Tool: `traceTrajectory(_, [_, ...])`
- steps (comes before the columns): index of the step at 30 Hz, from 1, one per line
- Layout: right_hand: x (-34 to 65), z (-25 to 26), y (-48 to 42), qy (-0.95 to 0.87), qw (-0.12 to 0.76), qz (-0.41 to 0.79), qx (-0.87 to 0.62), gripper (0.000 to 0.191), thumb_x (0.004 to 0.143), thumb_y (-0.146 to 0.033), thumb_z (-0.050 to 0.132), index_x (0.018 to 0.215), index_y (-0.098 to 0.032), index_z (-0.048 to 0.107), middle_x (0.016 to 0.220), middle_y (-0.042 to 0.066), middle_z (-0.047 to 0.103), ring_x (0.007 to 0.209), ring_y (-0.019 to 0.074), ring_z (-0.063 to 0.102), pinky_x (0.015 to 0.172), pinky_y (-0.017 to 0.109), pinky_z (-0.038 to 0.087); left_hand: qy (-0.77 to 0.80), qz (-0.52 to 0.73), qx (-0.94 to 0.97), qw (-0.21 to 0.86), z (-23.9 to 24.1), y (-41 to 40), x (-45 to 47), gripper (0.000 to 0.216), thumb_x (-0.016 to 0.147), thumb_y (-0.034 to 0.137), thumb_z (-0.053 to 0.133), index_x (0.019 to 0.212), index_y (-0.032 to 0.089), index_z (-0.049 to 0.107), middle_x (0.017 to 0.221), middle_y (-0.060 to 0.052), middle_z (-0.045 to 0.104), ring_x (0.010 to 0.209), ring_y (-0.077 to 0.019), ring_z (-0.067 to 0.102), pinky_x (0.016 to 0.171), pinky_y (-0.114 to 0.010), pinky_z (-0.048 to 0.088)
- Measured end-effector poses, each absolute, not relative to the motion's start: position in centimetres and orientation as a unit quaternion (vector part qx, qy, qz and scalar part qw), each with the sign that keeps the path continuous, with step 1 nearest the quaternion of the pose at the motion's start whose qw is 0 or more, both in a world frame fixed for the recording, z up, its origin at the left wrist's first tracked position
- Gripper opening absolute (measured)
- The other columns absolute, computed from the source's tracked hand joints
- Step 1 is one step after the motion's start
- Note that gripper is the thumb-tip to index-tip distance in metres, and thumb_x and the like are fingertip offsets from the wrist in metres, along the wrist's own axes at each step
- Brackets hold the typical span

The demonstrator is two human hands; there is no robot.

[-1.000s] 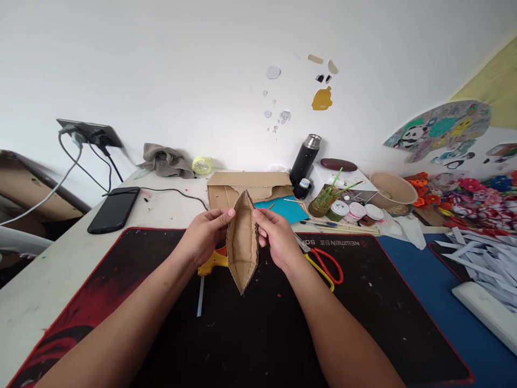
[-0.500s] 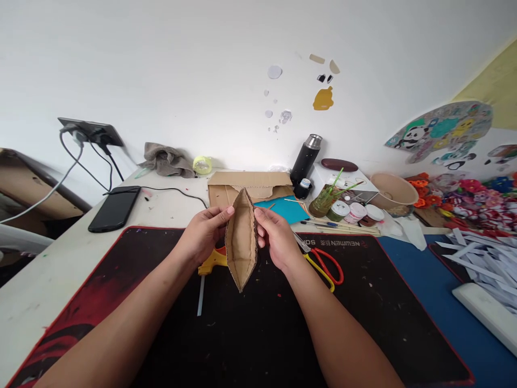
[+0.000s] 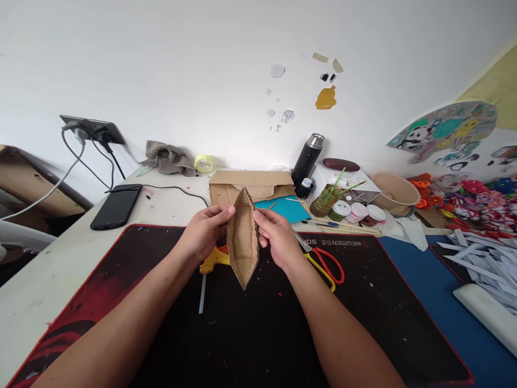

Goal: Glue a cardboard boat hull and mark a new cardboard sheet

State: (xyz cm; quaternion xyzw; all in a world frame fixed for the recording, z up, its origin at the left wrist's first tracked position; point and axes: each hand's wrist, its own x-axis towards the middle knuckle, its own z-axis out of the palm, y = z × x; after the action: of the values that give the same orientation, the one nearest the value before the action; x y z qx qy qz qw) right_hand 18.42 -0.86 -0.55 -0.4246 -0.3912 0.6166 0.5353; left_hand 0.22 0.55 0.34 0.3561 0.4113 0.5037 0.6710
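Note:
Between my two hands is a small boat-shaped cardboard piece, pointed at both ends, its hollow side facing me. My left hand pinches its left wall, thumb on the rim. On the opposite wall, my right hand grips the upper part with thumb and fingers. Behind my left hand lies a yellow glue gun, partly hidden, with a clear glue stick pointing toward me. Scissors with red and yellow handles rest just right of my right wrist.
A black desk mat lies under my hands. Behind it are cardboard sheets, blue paper, paint jars and a black thermos. A phone lies at left; white paper strips are heaped at right.
The view has shifted very slightly. Both hands keep the same hold on the cardboard boat shape, which has barely moved.

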Motion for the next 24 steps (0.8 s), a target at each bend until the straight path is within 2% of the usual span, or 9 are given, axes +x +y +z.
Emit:
traceTrajectory(7, [18.3,-0.9,-0.8,-0.392,0.536,0.612,-0.430,0.055,0.076,-0.061,0.092,0.107,-0.017,0.079,0.058,-0.010,0.047,0.049,0.0083,0.038,0.043,0.023,0.034,0.418,0.514,0.364,0.654,0.4,0.4,0.6,0.056,0.053,0.057,0.107,0.080,0.016,0.080,0.068,-0.001,0.068,0.055,-0.0120,0.059,0.052,-0.024,0.045])
traceTrajectory(12, [18.5,-1.3,-0.7,-0.449,0.559,0.532,-0.451,0.054,0.086,-0.057,0.084,0.122,-0.018,0.078,0.060,-0.010,0.051,0.044,0.0084,0.044,0.042,0.023,0.035,0.433,0.544,0.347,0.629,0.6,0.3,0.8,0.060,0.052,0.057,0.107,0.088,0.018,0.080,0.078,-0.001,0.073,0.066,-0.0134,0.065,0.062,-0.025,0.054])
traceTrajectory(17, [18.5,-1.8,-0.6,-0.481,0.550,0.505,-0.459,0.052,0.091,-0.058,0.079,0.125,-0.018,0.078,0.060,-0.010,0.052,0.042,0.0085,0.045,0.040,0.023,0.036,0.455,0.537,0.375,0.604,0.3,0.3,0.8,0.063,0.055,0.056,0.106,0.101,0.019,0.082,0.089,-0.003,0.078,0.070,-0.0148,0.067,0.059,-0.024,0.051])
traceTrajectory(24, [18.2,-1.9,-0.7,-0.486,0.540,0.501,-0.471,0.055,0.094,-0.058,0.074,0.127,-0.015,0.080,0.057,-0.010,0.047,0.041,0.0086,0.042,0.040,0.023,0.035,0.455,0.528,0.398,0.596,0.1,0.2,0.8,0.058,0.056,0.058,0.104,0.094,0.019,0.084,0.074,-0.001,0.072,0.060,-0.0140,0.061,0.058,-0.028,0.050])
